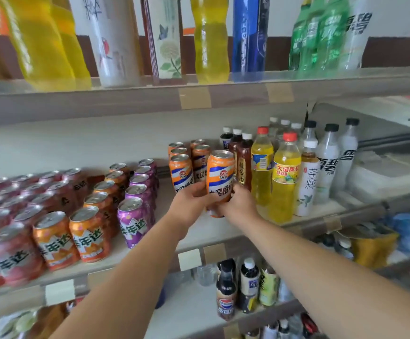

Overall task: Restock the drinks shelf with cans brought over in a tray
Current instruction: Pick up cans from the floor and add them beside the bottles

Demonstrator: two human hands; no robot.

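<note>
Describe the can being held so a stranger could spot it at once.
Look at the middle shelf, between the purple cans and the yellow bottles. The orange-and-blue striped can at the front of its cluster is the only one with both hands around its base.

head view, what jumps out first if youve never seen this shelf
Both hands meet mid-frame around one orange and blue can, left hand and right hand sharing the grip at the front of the middle shelf. Left of it stand rows of red, orange and purple cans; right of it, yellow bottles.
</note>
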